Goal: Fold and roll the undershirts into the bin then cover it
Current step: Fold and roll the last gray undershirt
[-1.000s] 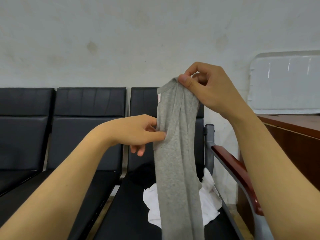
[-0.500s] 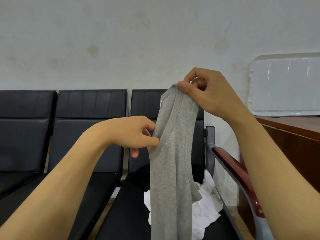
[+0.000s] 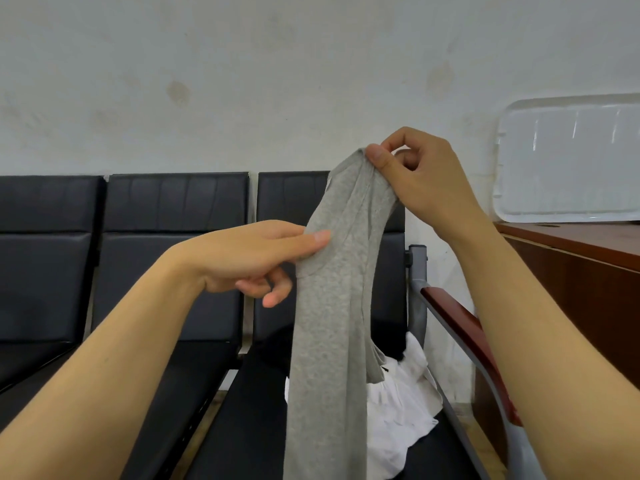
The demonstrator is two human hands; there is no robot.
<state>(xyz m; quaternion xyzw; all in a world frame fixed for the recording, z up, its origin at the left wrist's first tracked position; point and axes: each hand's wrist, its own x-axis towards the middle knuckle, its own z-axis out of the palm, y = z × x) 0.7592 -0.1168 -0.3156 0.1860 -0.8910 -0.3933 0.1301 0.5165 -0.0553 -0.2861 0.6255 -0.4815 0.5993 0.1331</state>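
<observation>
A grey undershirt hangs in front of me in a long narrow drape over the black seat. My right hand pinches its top edge between thumb and forefinger, held high. Lower down, my left hand pinches the shirt's left edge near the armhole seam, its other fingers loosely curled below. A crumpled white undershirt lies on the seat behind the grey one, with something black beside it. A clear plastic bin lid leans against the wall at the right. The bin itself is not in view.
A row of black padded seats runs along the white wall. A metal armrest with a red-brown wooden top borders the right seat. A brown wooden desk stands further right, under the lid.
My left hand has shifted its pinch along the shirt's left edge, thumb now stretched further over the cloth. The shirt's upper part slants more to the left from my right hand.
</observation>
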